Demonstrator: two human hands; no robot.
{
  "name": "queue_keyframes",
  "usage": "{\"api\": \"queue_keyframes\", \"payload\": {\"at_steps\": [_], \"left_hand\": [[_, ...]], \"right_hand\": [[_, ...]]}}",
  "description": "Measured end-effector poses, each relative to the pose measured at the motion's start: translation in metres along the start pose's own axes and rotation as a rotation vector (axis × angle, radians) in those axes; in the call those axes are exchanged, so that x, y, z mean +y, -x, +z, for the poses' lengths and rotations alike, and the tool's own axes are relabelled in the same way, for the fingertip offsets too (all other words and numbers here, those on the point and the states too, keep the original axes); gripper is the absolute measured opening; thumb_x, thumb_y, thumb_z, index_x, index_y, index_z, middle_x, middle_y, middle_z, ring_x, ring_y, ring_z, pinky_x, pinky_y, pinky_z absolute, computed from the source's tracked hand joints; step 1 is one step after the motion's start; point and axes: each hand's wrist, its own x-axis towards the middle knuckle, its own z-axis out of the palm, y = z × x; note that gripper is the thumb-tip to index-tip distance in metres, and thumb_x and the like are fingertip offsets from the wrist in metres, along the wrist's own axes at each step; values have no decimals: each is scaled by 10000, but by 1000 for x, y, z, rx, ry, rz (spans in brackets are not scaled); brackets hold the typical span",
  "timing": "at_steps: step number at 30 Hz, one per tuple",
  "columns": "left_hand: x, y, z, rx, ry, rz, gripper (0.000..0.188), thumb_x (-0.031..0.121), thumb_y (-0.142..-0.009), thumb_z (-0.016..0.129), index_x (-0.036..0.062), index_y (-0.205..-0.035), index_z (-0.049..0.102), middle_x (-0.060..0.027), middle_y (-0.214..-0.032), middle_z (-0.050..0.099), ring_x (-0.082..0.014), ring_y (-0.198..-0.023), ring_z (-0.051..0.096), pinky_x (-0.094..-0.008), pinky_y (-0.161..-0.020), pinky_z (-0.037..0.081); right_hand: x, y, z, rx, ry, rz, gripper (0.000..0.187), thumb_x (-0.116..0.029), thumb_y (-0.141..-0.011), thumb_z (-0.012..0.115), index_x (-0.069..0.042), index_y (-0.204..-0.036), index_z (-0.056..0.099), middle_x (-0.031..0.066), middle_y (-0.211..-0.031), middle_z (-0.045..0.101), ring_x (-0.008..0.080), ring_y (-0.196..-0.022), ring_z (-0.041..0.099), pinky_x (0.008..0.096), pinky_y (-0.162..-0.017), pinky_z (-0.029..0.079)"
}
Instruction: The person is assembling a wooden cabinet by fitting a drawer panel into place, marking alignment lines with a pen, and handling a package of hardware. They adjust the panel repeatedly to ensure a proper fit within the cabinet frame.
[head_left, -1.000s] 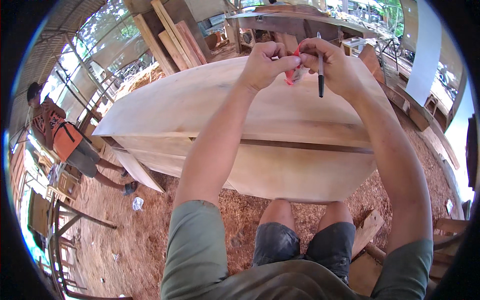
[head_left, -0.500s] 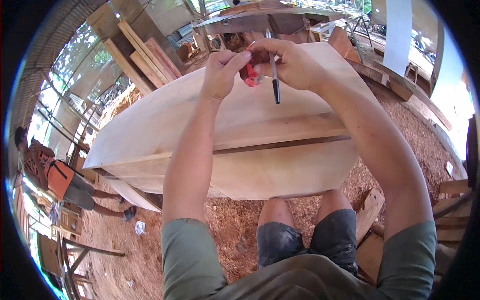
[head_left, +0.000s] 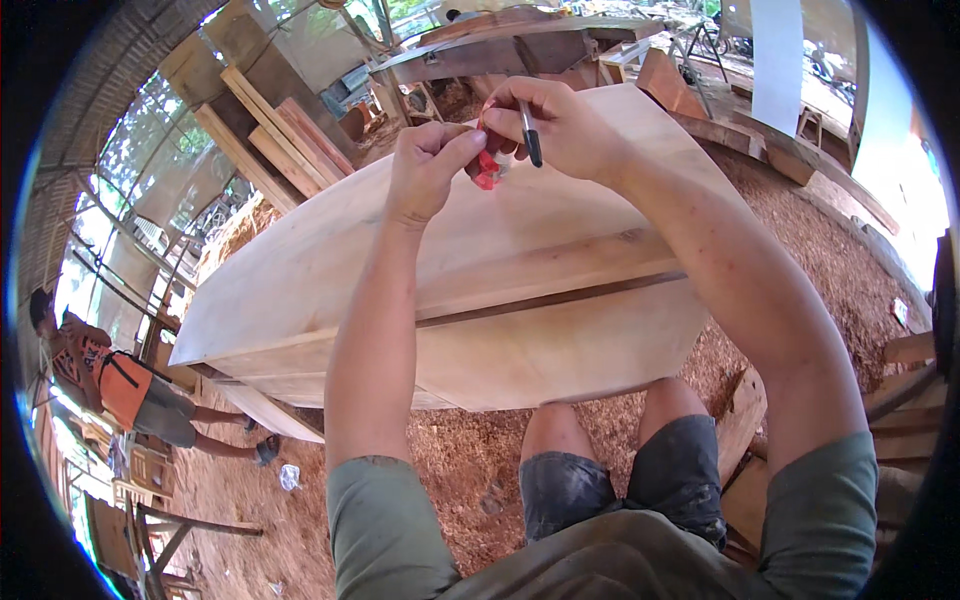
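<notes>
Both hands come together above a large pale wooden piece [head_left: 550,350] with smooth, curved faces and a long dark gap across its near side. My left hand [head_left: 430,170] is closed, thumb and forefinger pinching a small crumpled red plastic-like thing [head_left: 487,172]. Opposite it, my right hand [head_left: 565,130] has its fingertips pressed to the same red thing. A pen [head_left: 530,140] with a black end is also tucked between my right fingers, its black end pointing down toward me. Fingers partly hide the red thing, so its exact kind does not show.
Planks [head_left: 265,140] lean at the back left. Another long wooden workpiece [head_left: 510,50] stands behind. At far left a person [head_left: 120,390] in an orange top stands by a wooden frame [head_left: 190,525]. Shavings cover the ground [head_left: 460,470]; timber offcuts [head_left: 740,420] lie beside my right leg.
My hands have shifted slightly left, still pinching the red thing. The pen in my right hand has tilted and its black end sits higher. The view has moved a little.
</notes>
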Motion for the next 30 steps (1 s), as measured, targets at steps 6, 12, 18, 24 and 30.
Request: {"api": "queue_keyframes", "payload": {"at_steps": [6,12,18,24,30], "left_hand": [[5,0,5,-85,-89,-30,184,113,-877,737,-69,-905,723,-104,-759,710,-137,-652,666,-278,-606,563],[5,0,5,-74,-128,-26,184,114,-852,766,-55,-910,725,-90,-763,703,-128,-659,661,-279,-615,572],[-1,1,0,-79,-78,-49,174,100,-846,761,-60,-911,739,-88,-810,703,-130,-703,665,-277,-652,560],[-3,0,-1,-88,-83,-39,162,90,-850,747,-60,-911,741,-96,-819,706,-131,-715,672,-281,-671,560],[4,1,8,-47,-178,-64,135,73,-844,733,-56,-883,731,-84,-754,711,-126,-668,672,-277,-633,561]], "right_hand": [[-6,1,-1,2,25,-8,235,-212,-944,687,21,-966,663,39,-712,621,100,-640,552,282,-585,460],[-7,1,0,-16,46,-10,254,-224,-946,681,27,-972,654,58,-695,608,117,-632,553,289,-584,459],[-3,1,-1,-23,87,-59,238,-209,-945,674,25,-988,653,76,-699,619,130,-622,553,303,-589,467],[0,0,-2,-17,95,-37,230,-196,-934,674,23,-1003,666,71,-701,631,121,-641,571,299,-602,478],[-7,0,2,19,40,85,182,-138,-907,643,30,-953,694,59,-715,643,110,-669,585,286,-621,485]]}}
